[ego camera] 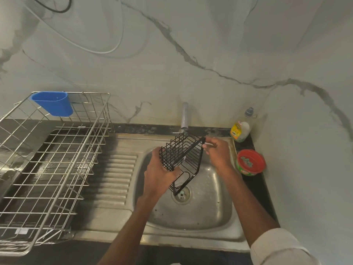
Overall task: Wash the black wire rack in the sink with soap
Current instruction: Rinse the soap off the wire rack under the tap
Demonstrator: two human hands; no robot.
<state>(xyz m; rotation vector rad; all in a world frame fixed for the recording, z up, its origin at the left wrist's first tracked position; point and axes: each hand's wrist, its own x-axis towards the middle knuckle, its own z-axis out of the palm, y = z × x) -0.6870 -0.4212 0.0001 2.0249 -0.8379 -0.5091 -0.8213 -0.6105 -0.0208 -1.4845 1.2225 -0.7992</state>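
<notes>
The black wire rack [183,157] hangs tilted over the steel sink [210,203], just below the tap [184,116]. My left hand [159,173] grips the rack's left basket end from below. At the rack's upper right corner my right hand [217,152] pinches the wire frame. The rack's lower hook end points down toward the drain [181,194]. A clear dish soap bottle [241,129] stands at the back right of the sink. No water stream is visible.
A large metal dish rack [51,165] with a blue plastic cup [52,103] fills the counter on the left, beside the ribbed drainboard [112,175]. A red and green tub [250,162] sits on the dark counter right of the sink. A marble wall rises behind.
</notes>
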